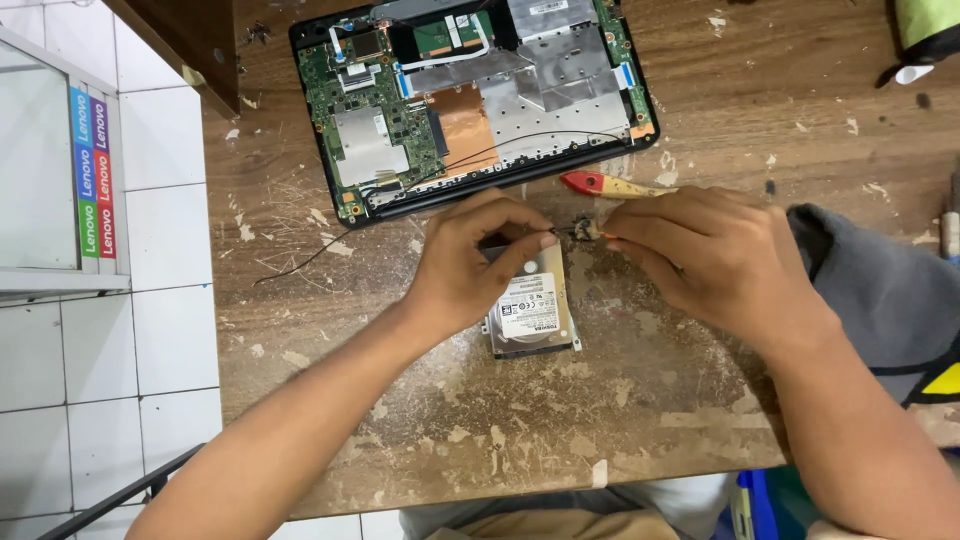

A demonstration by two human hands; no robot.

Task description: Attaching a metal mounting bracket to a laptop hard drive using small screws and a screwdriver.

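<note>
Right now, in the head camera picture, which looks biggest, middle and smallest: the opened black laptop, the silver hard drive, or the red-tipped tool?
1. Opened black laptop
2. Silver hard drive
3. Red-tipped tool, partly hidden by a hand

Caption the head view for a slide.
Two bare hands, left hand and right hand, pinch a small part above a hard drive beside an opened laptop on a worn wooden table.

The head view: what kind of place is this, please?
Probably a small electronics repair bench. An opened laptop with its circuit board bare lies on a worn, paint-flecked wooden table, and a removed hard drive sits under the left hand and the right hand.
</note>
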